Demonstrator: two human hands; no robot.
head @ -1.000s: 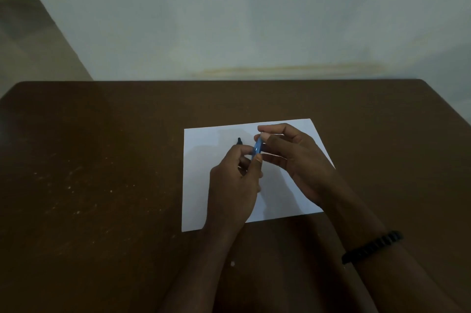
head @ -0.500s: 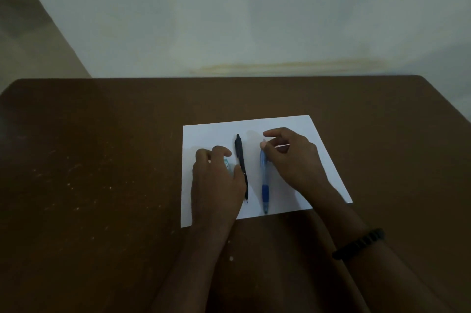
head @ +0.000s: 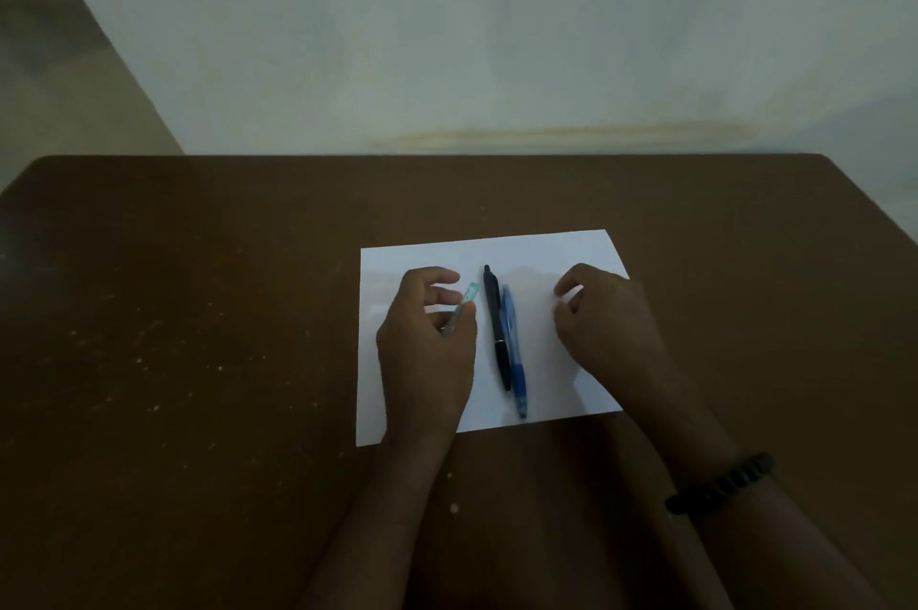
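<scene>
The scene was dim, and much of the detail was lost in shadow. The left hand (head: 427, 351) lay over the left part of a white sheet of paper (head: 551, 252), its fingers (head: 447, 296) curled and, with the thumb, pinching a short, pale blue see-through piece (head: 466, 304). Only the upper end of the piece stuck out. The rest was hidden behind the hand, so it could not be made out what it was. The right hand (head: 608, 326) hovered over or rested on the sheet's right part with its fingers (head: 571, 276) bent inward and the thumb close to the fingertips. Whether they pinched something thin or held nothing could not be told. Between the hands a black pen (head: 497, 326) and a blue pen (head: 515, 361) lay lengthwise on the paper, side by side and touching or nearly so, with the blue one reaching nearer to the sheet's near edge. The left wrist covered the sheet's near edge, and the right forearm covered its near right corner. A dark beaded bracelet (head: 723, 483) sat on the right wrist. The brown tabletop (head: 198, 311) spread wide and bare to the left, to the right and beyond the sheet, up to its far edge against a pale wall (head: 497, 38). Both forearms ran out of the lower border of the view.
</scene>
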